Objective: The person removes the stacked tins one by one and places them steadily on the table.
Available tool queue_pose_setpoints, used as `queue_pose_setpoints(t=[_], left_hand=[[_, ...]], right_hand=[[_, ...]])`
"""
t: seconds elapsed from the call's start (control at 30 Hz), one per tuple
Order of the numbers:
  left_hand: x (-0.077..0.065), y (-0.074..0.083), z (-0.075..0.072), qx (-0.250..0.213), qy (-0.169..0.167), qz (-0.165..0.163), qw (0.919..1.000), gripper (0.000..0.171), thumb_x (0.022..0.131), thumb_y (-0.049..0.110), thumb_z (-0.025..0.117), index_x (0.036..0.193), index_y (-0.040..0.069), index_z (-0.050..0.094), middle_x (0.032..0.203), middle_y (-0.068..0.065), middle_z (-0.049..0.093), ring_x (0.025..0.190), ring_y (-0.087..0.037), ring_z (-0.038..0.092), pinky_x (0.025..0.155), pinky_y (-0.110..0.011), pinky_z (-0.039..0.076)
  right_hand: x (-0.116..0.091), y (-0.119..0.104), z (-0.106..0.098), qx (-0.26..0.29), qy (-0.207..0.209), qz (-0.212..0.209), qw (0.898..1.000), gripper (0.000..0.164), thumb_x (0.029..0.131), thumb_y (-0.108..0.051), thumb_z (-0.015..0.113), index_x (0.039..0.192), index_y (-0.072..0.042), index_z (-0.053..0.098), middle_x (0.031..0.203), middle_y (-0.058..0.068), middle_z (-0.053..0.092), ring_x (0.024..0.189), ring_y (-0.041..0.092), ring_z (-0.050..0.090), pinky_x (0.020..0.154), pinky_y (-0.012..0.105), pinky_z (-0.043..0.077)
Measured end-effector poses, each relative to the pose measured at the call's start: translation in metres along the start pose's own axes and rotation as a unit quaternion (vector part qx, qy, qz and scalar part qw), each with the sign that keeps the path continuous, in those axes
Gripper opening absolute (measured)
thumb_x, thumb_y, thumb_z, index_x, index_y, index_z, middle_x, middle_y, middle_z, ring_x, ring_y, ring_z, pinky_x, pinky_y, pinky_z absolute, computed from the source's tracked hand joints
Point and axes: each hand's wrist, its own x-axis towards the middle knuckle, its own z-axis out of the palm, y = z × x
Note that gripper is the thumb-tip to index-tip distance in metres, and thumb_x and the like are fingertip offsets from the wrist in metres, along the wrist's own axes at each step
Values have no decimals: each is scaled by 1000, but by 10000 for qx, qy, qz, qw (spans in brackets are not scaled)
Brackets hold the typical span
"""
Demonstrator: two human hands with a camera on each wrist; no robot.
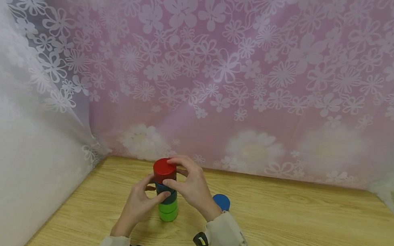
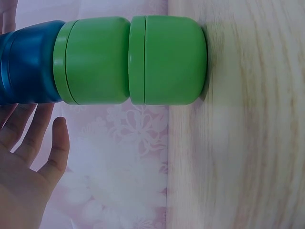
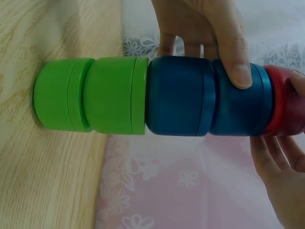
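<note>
Fingers [image 1: 147, 180] of the left hand [image 1: 138, 203] are pinching the upper metallic dark-blue round jar [image 3: 236, 112] from about 8 o'clock. Upright stack [image 1: 167, 213]: two glossy lime-green round jars [image 3: 114, 95], two dark-blue, then a shiny red round jar [image 1: 164, 170], pinched by the right hand [image 1: 193, 183] from 3-ish. Round blue-topped thing [image 1: 221, 202], partly hidden, sits on the wood-grain tabletop [image 1: 317, 218] at 3 o'clock.

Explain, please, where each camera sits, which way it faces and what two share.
Head: on the head, facing forward and down at the stack of jars; left hand, right hand and sleeves show.
Left wrist: on the left wrist, facing the stack's lower part side-on; part of the left hand shows.
Right wrist: on the right wrist, facing the stack side-on; parts of both hands show.
Both wrist views share the two green jars.
</note>
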Motion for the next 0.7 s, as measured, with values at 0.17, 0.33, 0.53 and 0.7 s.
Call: queue_pose_setpoints(t=[0.17,0.33,0.53,0.7], left_hand=[[0,-1,0,49,15,22,10000,50,85,9,84,130,-1,64,122,-13,69,105,-30,66,85,-55,56],[0,-1,0,6,8,-62,10000,54,85,9,84,133,-2,62,119,-12,70,102,-30,65,85,-55,56],[0,-2,0,-58,-3,-202,9998,56,85,11,85,134,-1,62,117,-10,70,103,-27,65,86,-53,56],[0,-2,0,-21,-8,-194,9998,55,85,11,84,134,-2,61,117,-11,70,103,-28,65,86,-53,56]], right_hand=[[-1,0,-2,-39,60,-22,10000,44,83,10,79,124,6,64,132,21,57,122,37,58,98,33,53],[-3,1,-5,63,77,-19,9999,41,83,11,78,121,7,64,133,21,57,121,37,59,99,34,52],[-6,-1,-9,126,129,45,9998,41,83,11,78,121,8,64,132,22,57,121,37,59,99,35,52],[-8,-1,-12,66,222,117,9997,41,83,11,78,121,7,64,131,20,58,120,36,59,99,34,52]])
